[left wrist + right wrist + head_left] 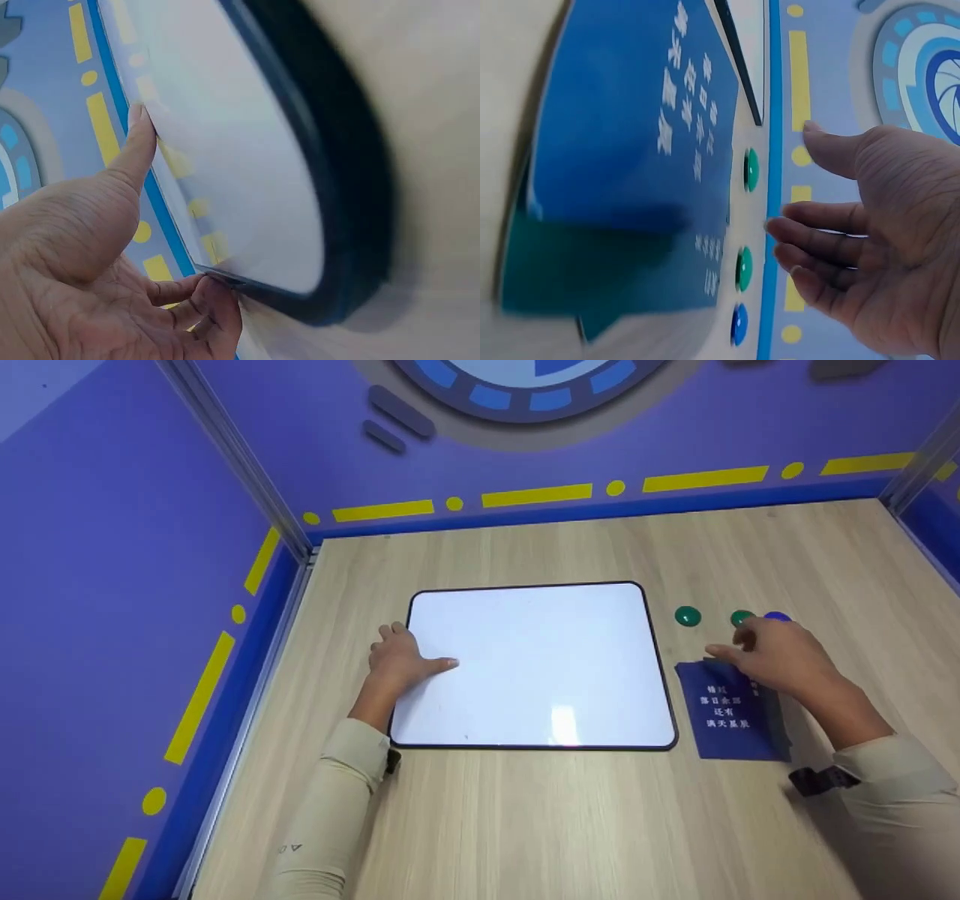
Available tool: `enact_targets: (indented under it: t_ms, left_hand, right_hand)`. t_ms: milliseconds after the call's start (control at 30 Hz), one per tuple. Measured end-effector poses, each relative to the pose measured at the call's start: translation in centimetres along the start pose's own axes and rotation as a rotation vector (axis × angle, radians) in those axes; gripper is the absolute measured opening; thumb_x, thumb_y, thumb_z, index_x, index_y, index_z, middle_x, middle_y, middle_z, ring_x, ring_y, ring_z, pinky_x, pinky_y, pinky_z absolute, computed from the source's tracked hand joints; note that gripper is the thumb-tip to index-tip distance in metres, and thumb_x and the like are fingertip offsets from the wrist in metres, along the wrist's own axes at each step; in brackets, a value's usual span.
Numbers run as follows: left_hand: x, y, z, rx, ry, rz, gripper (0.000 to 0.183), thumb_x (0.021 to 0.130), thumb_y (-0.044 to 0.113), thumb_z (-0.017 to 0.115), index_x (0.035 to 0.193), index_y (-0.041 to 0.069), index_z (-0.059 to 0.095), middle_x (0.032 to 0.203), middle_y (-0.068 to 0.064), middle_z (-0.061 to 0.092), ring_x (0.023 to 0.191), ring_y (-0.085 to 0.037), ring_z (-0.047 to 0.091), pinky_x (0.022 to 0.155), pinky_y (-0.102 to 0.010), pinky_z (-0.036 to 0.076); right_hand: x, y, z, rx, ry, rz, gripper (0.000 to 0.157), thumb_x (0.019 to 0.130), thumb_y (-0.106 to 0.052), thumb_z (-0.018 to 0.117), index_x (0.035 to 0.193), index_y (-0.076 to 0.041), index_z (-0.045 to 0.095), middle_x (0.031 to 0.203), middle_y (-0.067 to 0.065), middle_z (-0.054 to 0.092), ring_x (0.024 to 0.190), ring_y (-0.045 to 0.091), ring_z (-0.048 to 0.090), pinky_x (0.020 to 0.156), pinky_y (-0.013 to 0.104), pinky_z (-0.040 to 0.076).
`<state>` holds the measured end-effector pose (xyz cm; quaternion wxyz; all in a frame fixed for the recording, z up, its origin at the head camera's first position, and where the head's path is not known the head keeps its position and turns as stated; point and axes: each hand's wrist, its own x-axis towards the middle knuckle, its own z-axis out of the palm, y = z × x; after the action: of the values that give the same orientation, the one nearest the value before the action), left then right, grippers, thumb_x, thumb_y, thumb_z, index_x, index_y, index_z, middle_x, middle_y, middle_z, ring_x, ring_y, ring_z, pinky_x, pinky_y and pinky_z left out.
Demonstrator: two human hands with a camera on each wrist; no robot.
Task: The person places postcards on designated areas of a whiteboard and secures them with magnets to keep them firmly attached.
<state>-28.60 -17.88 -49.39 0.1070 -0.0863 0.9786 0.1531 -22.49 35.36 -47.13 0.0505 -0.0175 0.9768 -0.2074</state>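
Note:
My left hand [396,658] holds the left edge of a white, black-framed whiteboard [532,667] that lies on the table. Its thumb [139,146] stretches over the white surface, and the other fingers bend against the frame. To the right, my right hand [787,655] hovers above the far end of a few overlapping dark blue cards [731,742] with white writing. The right wrist view shows that hand's fingers [817,244] loosely bent, with nothing between them and the thumb. Close to its fingertips lie a green round magnet [741,617] and a blue one [778,616], partly hidden in the head view.
Another green magnet [688,616] sits between the whiteboard's upper right corner and the other magnets. The pale wooden table [540,825] meets a blue-purple wall [300,450] with yellow markings at the back, and more panels stand at left and right.

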Motion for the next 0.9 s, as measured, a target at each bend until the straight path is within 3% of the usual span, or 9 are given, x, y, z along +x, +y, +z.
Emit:
enact_targets:
  t_ms: [133, 233, 300, 600, 900]
  left_hand:
    - [0.2, 0.0, -0.3, -0.002, -0.022, 0.005, 0.129, 0.082, 0.069, 0.084, 0.163, -0.012, 0.023, 0.157, -0.033, 0.041, 0.142, -0.051, 0.051, 0.116, -0.057, 0.049]
    - [0.2, 0.0, -0.3, 0.0, -0.03, 0.008, 0.129, 0.082, 0.069, 0.083, 0.163, -0.012, 0.022, 0.159, -0.033, 0.04, 0.143, -0.051, 0.051, 0.117, -0.057, 0.048]
    - [0.1, -0.1, -0.3, 0.005, -0.034, 0.011, 0.129, 0.083, 0.069, 0.082, 0.163, -0.011, 0.021, 0.162, -0.033, 0.037, 0.143, -0.051, 0.05, 0.118, -0.057, 0.048]
    - [-0.3, -0.1, -0.2, 0.005, -0.029, 0.017, 0.122, 0.085, 0.067, 0.082, 0.16, -0.009, 0.024, 0.157, -0.031, 0.039, 0.138, -0.05, 0.053, 0.112, -0.056, 0.051]
    - [-0.1, 0.1, -0.5, 0.013, -0.06, 0.024, 0.121, 0.086, 0.066, 0.081, 0.16, -0.011, 0.023, 0.154, -0.032, 0.04, 0.137, -0.05, 0.052, 0.112, -0.056, 0.051]
  right_hand:
    - [-0.5, 0.7, -0.5, -0.039, -0.181, 0.073, 0.075, 0.09, -0.064, 0.078, 0.104, 0.01, 0.073, 0.085, 0.02, 0.072, 0.074, 0.029, 0.063, 0.059, 0.036, 0.047]
    - [-0.9, 0.9, -0.5, -0.08, -0.304, 0.129, 0.083, 0.082, -0.071, 0.081, 0.102, 0.009, 0.07, 0.077, 0.013, 0.068, 0.072, 0.026, 0.061, 0.059, 0.034, 0.041]
    - [-1.0, 0.8, -0.5, -0.097, -0.349, 0.151, 0.089, 0.078, -0.072, 0.084, 0.106, 0.011, 0.067, 0.078, 0.013, 0.068, 0.073, 0.027, 0.062, 0.06, 0.035, 0.042]
    - [0.4, 0.4, -0.3, -0.039, -0.407, 0.146, 0.083, 0.088, -0.055, 0.084, 0.121, 0.018, 0.062, 0.087, 0.019, 0.072, 0.075, 0.027, 0.067, 0.066, 0.034, 0.052]
    - [1.2, 0.6, 0.0, 0.025, -0.38, 0.16, 0.074, 0.093, -0.045, 0.083, 0.123, 0.019, 0.064, 0.097, 0.026, 0.075, 0.079, 0.029, 0.07, 0.069, 0.039, 0.059]
